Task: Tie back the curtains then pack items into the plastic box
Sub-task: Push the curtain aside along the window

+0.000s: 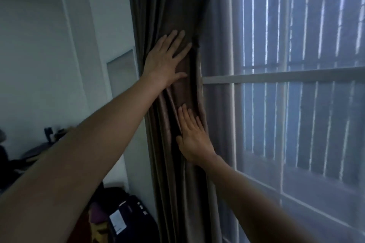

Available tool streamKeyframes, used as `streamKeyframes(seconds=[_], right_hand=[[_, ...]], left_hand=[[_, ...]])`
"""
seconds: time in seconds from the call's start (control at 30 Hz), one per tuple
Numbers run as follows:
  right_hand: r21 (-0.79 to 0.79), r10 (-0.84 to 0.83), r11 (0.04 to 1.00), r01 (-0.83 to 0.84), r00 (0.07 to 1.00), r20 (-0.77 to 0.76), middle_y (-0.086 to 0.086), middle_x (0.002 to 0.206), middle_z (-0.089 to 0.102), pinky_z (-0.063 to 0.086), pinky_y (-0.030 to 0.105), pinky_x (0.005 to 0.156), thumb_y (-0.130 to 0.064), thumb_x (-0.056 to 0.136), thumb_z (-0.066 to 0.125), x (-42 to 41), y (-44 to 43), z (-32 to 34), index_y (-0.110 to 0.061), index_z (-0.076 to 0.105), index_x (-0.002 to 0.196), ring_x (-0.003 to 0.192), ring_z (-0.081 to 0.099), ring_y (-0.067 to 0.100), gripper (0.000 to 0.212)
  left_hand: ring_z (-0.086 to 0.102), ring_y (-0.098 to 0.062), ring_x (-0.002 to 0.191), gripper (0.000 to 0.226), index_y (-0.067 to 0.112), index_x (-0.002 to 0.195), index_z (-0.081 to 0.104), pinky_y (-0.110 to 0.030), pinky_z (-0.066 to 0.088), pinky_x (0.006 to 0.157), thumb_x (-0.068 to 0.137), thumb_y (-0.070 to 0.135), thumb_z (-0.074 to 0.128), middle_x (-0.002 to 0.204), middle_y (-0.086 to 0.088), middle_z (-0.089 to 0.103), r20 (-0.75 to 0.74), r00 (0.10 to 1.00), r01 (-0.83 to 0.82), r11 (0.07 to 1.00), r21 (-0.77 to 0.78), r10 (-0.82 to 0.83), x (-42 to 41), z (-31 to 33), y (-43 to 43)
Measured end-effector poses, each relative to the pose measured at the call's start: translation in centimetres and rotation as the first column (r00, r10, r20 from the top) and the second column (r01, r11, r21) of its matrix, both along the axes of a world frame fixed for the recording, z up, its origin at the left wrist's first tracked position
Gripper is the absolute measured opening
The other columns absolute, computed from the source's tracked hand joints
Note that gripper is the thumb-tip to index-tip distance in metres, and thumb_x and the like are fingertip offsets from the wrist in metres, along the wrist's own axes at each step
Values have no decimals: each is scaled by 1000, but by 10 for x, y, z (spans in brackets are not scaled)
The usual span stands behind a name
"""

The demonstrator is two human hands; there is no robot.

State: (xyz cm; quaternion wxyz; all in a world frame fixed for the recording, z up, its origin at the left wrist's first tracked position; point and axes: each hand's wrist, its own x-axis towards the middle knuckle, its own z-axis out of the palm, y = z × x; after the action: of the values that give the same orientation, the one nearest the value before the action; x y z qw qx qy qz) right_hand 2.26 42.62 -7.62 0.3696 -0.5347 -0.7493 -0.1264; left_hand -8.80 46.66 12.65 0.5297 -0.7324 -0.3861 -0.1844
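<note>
While the curtain [173, 6] hangs gathered in a narrow column of brown folds, both hands lie flat against it, probably to press the bunch tight before a tie goes round it.

Head view, sole view:

- Left hand [166, 59]: on the curtain's front, high up. Fingers straight and spread, palm pressing the cloth, nothing gripped.
- Right hand [192, 140]: on the curtain below the left hand, toward its window-side edge. Fingers straight and close together, flat on a fold, nothing gripped.
- Tie or band: none can be made out. A dark patch sits at the curtain's window-side edge, just beyond the left fingertips, and what it is cannot be told.
- Window [296, 77]: directly beside the curtain, pale and barred, with a horizontal rail meeting the curtain's edge between the two hands. Little room on that side.
- Wall [39, 45]: on the curtain's other side, with more open room for an arm to pass behind the bunch.
- Dark bag [126, 221]: low down, beside the curtain's foot, on the wall side.
- Plastic box: not in view, so packing has likely not begun.
</note>
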Motion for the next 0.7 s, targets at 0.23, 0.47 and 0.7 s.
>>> streamKeyframes(seconds=[0.23,0.47,0.7], right_hand=[[-188,132,972,-142,989,-69,1,163,-5,2,37,122,-18,97,39,-19,56,-16,-15,-8,154,150,-2,16,74],[-293,183,925,-243,959,-217,-5,163,-4,0,27,120,-12,100,30,-33,83,-32,-19,-5,155,149,-6,9,66],[-285,125,945,-162,982,-144,0,163,-3,4,36,123,-13,98,32,-20,77,-45,-15,-6,154,149,-4,12,68]], left_hand=[[-17,-25,147,85,25,151,-12,-38,-10,118,91,68,29,158,-9,-20,76,971,-220,971,-98,227,-37,-24,66],[-19,-27,146,85,24,151,-15,-38,-14,116,93,65,32,157,-12,-23,69,961,-257,957,-135,268,-43,-19,92],[-8,-31,148,80,20,153,-3,-42,-7,119,95,55,38,160,-16,-10,68,997,-16,998,-63,21,-24,-36,92]])
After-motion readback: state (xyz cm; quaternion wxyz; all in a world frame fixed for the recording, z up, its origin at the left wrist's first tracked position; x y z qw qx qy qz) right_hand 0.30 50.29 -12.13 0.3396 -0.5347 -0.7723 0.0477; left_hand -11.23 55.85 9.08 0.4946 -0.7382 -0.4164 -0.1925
